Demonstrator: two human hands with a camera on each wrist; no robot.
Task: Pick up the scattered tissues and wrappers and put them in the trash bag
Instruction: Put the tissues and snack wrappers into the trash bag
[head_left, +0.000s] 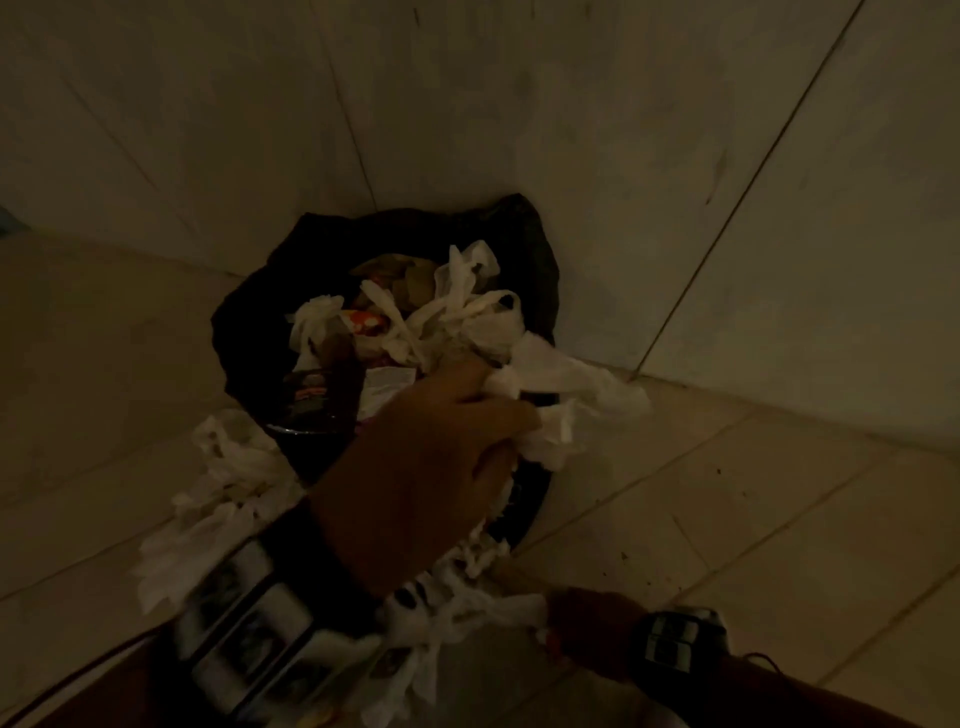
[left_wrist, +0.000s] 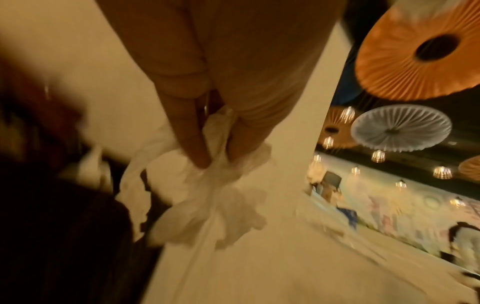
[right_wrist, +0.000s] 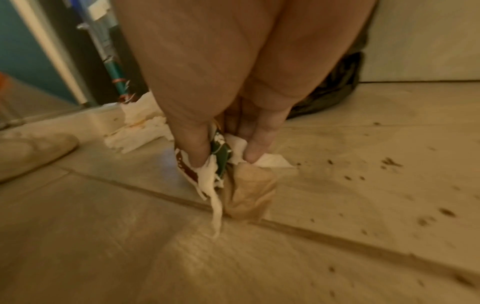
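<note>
The left hand (head_left: 415, 452) has its fingers curled round a crumpled bunch of white tissue (head_left: 566, 405) over the near rim of the black plastic trash bag (head_left: 540, 244), so it would do well to carry the bunch further over the opening before letting go, lest the trailing ends fall outside. Low on the pale tiled floor (right_wrist: 363, 185), the right hand (right_wrist: 223, 131) pinches a wad of white tissue, printed wrapper and brown paper (right_wrist: 233, 176). The bag is already heaped with tissues and wrappers, and more loose white tissues (head_left: 218, 488) lie on the floor beside it.
</note>
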